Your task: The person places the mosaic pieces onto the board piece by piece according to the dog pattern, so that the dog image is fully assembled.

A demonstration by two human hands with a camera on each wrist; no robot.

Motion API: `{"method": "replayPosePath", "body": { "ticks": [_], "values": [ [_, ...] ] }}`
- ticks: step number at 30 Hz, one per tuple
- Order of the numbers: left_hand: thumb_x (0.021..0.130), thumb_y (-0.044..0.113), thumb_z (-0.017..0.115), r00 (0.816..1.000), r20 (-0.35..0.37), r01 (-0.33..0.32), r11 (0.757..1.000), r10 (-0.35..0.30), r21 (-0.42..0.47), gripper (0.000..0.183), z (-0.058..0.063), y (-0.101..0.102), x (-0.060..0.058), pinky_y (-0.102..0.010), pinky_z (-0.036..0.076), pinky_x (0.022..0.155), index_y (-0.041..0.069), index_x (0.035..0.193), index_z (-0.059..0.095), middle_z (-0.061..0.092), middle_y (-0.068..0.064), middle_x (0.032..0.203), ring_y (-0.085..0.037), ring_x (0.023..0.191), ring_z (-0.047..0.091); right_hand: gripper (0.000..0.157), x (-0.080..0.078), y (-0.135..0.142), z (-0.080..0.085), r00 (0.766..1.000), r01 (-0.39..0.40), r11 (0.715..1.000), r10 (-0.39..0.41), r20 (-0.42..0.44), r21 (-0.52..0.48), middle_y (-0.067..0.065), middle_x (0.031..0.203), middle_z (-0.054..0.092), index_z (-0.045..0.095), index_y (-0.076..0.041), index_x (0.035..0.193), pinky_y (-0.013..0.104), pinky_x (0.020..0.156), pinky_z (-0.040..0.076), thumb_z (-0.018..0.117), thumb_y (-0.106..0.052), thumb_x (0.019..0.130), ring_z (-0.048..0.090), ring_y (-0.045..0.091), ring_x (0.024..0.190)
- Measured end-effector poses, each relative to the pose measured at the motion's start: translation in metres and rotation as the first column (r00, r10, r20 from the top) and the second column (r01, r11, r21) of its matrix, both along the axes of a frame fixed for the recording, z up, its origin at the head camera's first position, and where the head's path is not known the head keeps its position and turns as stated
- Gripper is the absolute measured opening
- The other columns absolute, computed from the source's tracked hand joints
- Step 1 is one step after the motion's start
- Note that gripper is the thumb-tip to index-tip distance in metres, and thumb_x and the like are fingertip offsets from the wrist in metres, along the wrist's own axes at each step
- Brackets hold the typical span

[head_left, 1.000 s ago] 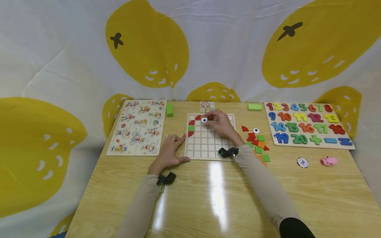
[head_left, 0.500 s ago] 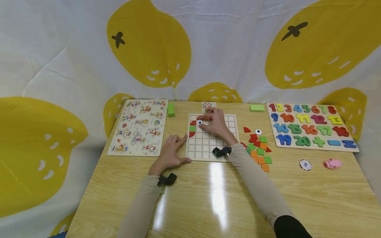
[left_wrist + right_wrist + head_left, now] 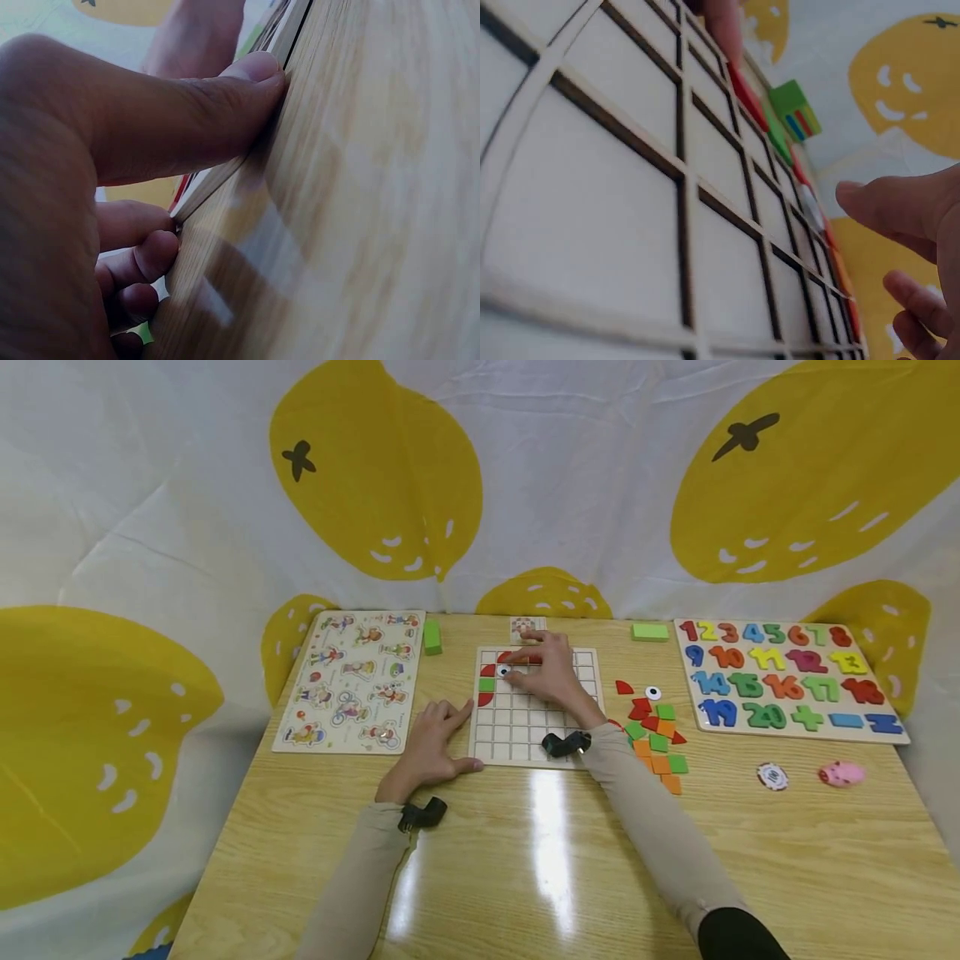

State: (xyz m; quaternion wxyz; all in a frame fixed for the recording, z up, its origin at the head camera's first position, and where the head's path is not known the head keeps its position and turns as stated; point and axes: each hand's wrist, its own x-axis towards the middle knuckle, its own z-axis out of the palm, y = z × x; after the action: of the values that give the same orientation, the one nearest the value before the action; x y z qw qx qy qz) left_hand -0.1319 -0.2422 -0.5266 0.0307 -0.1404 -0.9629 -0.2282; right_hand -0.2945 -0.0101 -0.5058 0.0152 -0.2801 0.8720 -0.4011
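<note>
The eye disc [image 3: 504,671] lies in the grid board [image 3: 540,718], second row from the back and second column from the left, its edge partly covered by the right hand [image 3: 551,672]. That hand's thumb and forefinger stand apart around it; the right wrist view shows the thumb just beside the disc with a gap, while the forefinger is out of sight there. Blur prevents telling whether the disc sits flat in its cell.

The left hand [image 3: 429,747] has thumb and forefinger spread, touching the board's left side; the left wrist view is dim, and its little finger is mostly hidden.

In the board's left column are a red quarter piece [image 3: 488,671], a green square [image 3: 487,685] and another red quarter. Along its back row lie red and orange pieces, largely covered by the right hand, which also overlaps a small pattern card [image 3: 523,627] behind the board, its print too small to make out.

Right of the board, the right sleeve [image 3: 652,827] hides part of a loose heap of tiles [image 3: 660,743]; a second eye disc [image 3: 653,692] lies near it on the bench [image 3: 480,860]. Further right, the number puzzle [image 3: 840,707] holds coloured numerals and signs.
</note>
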Motion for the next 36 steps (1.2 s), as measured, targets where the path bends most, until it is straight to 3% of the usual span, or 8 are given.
{"method": "replayPosePath", "body": {
  "ticks": [3,6,10,14,19,25,29,36],
  "values": [
    [0.07,0.064,0.076,1.0,-0.004,0.003,1.0,-0.003,-0.005,0.103,0.001,0.0,0.0,-0.033,0.03,0.077,0.015,0.152,0.039,0.043,-0.002,0.1,-0.019,0.088,0.035,0.029,0.002,0.027,0.011,1.0,-0.003,1.0,0.003,0.016,-0.024,0.014,0.138,0.055,0.077,-0.011,0.108,0.06,0.107,0.022,0.08,-0.026,0.083,0.036,0.038,0.132],
    [0.07,0.064,0.076,1.0,-0.003,-0.007,1.0,0.007,-0.007,0.103,0.001,-0.001,0.002,-0.033,0.029,0.077,0.015,0.153,0.039,0.043,-0.002,0.1,-0.019,0.088,0.035,0.035,0.007,0.068,0.024,0.998,0.036,0.999,-0.037,0.06,0.013,0.014,0.13,0.059,0.073,-0.009,0.115,0.057,0.104,0.033,0.078,-0.025,0.085,0.048,0.035,0.123],
    [0.069,0.063,0.077,0.999,0.011,-0.031,0.999,0.031,0.016,0.103,0.002,-0.006,0.005,-0.034,0.029,0.077,0.015,0.152,0.039,0.043,-0.002,0.1,-0.02,0.089,0.035,0.037,0.014,0.122,0.035,0.987,0.113,0.983,-0.128,0.102,0.146,0.016,0.121,0.064,0.069,-0.006,0.121,0.053,0.093,0.044,0.075,-0.021,0.088,0.055,0.035,0.11],
    [0.069,0.063,0.078,0.999,0.02,-0.05,0.998,0.05,0.022,0.104,0.002,-0.011,0.007,-0.034,0.03,0.077,0.017,0.153,0.039,0.043,-0.002,0.101,-0.019,0.089,0.036,0.034,0.017,0.155,0.035,0.974,0.185,0.937,-0.214,0.069,0.297,0.019,0.11,0.066,0.067,-0.001,0.119,0.052,0.088,0.046,0.072,-0.02,0.091,0.057,0.035,0.1],
    [0.069,0.062,0.079,0.999,0.008,-0.052,0.998,0.052,0.033,0.103,0.0,-0.014,0.007,-0.035,0.029,0.079,0.016,0.152,0.04,0.044,-0.001,0.1,-0.019,0.089,0.035,0.032,0.018,0.166,0.027,0.956,0.231,0.891,-0.284,0.08,0.391,0.016,0.097,0.068,0.068,-0.002,0.109,0.046,0.08,0.047,0.07,-0.029,0.093,0.059,0.031,0.087],
    [0.07,0.062,0.078,0.999,0.014,-0.03,0.998,0.03,0.052,0.102,-0.003,-0.01,0.005,-0.035,0.029,0.079,0.017,0.153,0.039,0.044,-0.002,0.101,-0.02,0.09,0.035,0.022,0.015,0.165,0.016,0.954,0.23,0.925,-0.276,0.12,0.302,0.016,0.105,0.068,0.068,-0.004,0.115,0.047,0.083,0.049,0.064,-0.014,0.096,0.06,0.03,0.09],
    [0.07,0.065,0.076,0.999,0.027,-0.024,0.999,0.023,0.042,0.103,-0.004,-0.005,0.004,-0.034,0.029,0.079,0.018,0.153,0.038,0.043,-0.002,0.101,-0.019,0.089,0.035,0.027,0.016,0.168,0.01,0.952,0.259,0.94,-0.288,0.107,0.224,0.018,0.113,0.066,0.067,-0.003,0.121,0.049,0.084,0.051,0.062,-0.011,0.096,0.062,0.032,0.096],
    [0.069,0.063,0.078,1.0,0.023,-0.018,0.999,0.017,0.05,0.103,0.001,0.001,0.002,-0.035,0.029,0.078,0.017,0.153,0.038,0.044,-0.002,0.101,-0.02,0.089,0.035,0.035,0.019,0.172,0.014,0.916,0.343,0.902,-0.383,0.119,0.263,0.016,0.104,0.068,0.069,-0.004,0.111,0.045,0.081,0.05,0.071,-0.032,0.091,0.061,0.03,0.091]
  ]
}}
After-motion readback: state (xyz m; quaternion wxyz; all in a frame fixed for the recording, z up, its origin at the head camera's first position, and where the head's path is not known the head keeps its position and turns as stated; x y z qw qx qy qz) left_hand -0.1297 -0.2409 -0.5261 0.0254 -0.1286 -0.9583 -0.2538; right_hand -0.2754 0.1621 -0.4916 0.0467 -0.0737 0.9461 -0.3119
